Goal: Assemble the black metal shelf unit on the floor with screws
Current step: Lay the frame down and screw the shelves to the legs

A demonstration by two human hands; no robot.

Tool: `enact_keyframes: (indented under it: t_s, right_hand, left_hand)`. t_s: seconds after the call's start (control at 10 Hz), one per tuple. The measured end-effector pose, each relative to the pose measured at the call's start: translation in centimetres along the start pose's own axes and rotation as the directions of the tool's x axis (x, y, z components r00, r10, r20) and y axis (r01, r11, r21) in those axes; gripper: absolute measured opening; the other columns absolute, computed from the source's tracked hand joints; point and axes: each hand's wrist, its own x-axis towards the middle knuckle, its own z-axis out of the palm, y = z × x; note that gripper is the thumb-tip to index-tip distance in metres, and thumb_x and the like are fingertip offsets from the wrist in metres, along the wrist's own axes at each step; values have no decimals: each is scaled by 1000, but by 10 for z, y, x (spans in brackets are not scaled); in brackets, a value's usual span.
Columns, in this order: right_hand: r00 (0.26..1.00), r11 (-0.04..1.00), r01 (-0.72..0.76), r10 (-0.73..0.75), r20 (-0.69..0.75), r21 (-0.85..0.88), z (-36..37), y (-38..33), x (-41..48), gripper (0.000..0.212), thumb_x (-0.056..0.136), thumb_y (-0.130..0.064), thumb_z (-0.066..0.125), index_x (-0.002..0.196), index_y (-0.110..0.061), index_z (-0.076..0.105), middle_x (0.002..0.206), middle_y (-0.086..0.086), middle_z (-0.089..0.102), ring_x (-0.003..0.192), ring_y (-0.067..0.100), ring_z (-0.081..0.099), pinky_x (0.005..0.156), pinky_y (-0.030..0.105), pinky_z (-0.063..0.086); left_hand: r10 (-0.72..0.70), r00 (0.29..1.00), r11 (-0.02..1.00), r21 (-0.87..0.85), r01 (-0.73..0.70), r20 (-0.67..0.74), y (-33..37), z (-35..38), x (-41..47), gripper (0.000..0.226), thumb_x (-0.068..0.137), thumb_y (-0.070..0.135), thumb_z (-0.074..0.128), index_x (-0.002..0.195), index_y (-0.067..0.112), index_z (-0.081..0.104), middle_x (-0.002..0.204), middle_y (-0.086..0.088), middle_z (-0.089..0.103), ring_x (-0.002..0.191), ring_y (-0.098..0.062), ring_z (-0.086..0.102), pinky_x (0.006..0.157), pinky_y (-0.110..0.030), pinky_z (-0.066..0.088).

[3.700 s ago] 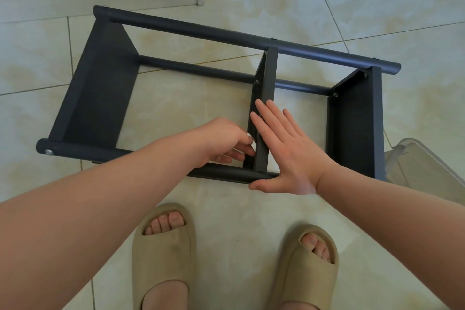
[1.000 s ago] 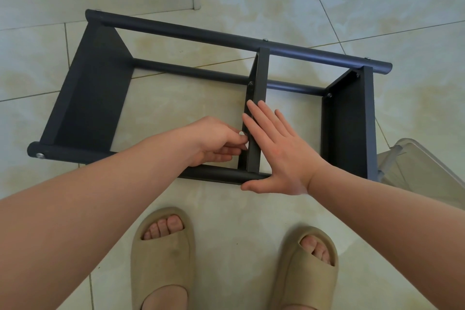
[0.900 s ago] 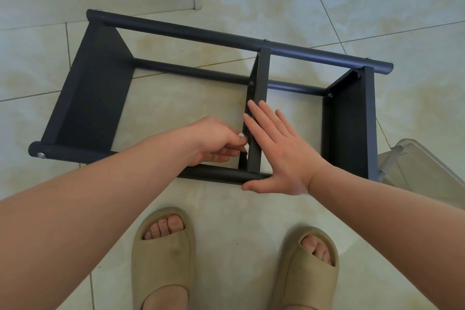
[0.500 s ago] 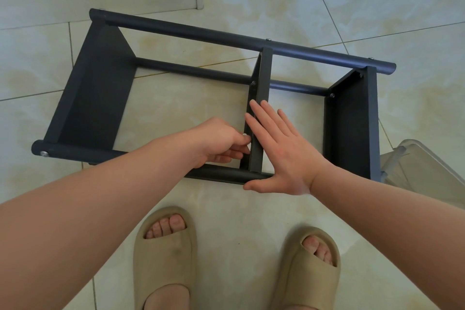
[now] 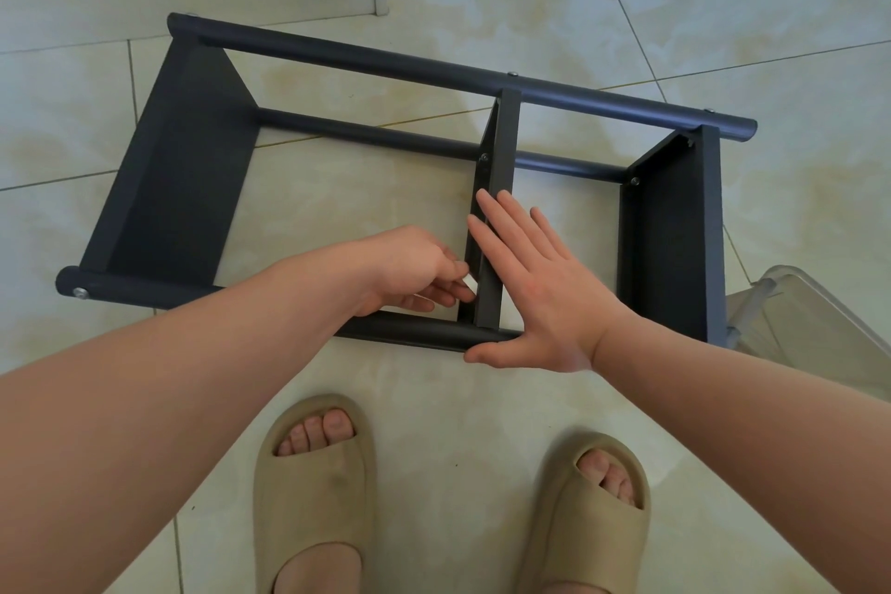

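Barely moved: left hand (image 5: 410,265) pinches small white bit (image 5: 470,283) at middle panel (image 5: 504,145), right hand (image 5: 545,299) spread flat bracing it from 3 o'clock; uneven push could skew panel, bit drops

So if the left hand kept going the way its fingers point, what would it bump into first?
The middle panel of the black shelf unit. The left hand points sideways at it, fingertips seemingly right at its face, though depth is hard to judge. The right hand rests flat on that panel too.
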Motion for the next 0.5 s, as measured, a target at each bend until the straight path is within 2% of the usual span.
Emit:
enact_keyframes:
  t_s: [0.2, 0.3, 0.5]
  right_hand:
    - [1000, 1000, -5, 5, -1, 0, 0, -1, 0, 123, 78, -92, 36, 162, -14, -8, 166, 3, -26, 151, 20, -30, 126, 45, -8]
    - [1000, 1000, -6, 6, -1, -2, 0, -1, 0, 123, 78, -92, 37, 162, -14, -9, 166, 3, -26, 151, 20, -30, 126, 45, -8]
    - [1000, 1000, -6, 6, -6, 2, 0, -1, 1, 123, 78, -92, 38, 162, -14, -8, 167, 3, -25, 151, 20, -30, 126, 45, -8]
  left_hand:
    - [12, 998, 997, 79, -17, 64, -2, -6, -2, 16, 103, 17, 53, 93, 16, 65, 83, 6, 76, 87, -11, 65, 84, -31, 51]
    - [22, 996, 992, 124, -32, 82, -2, -8, -3, 19, 103, 16, 52, 89, 17, 64, 87, 5, 75, 88, -10, 65, 83, -29, 50]
    - [47, 995, 971, 231, -67, 92, -3, -11, -6, 17, 103, 15, 53, 92, 17, 67, 88, 6, 75, 92, -10, 65, 87, -32, 51]
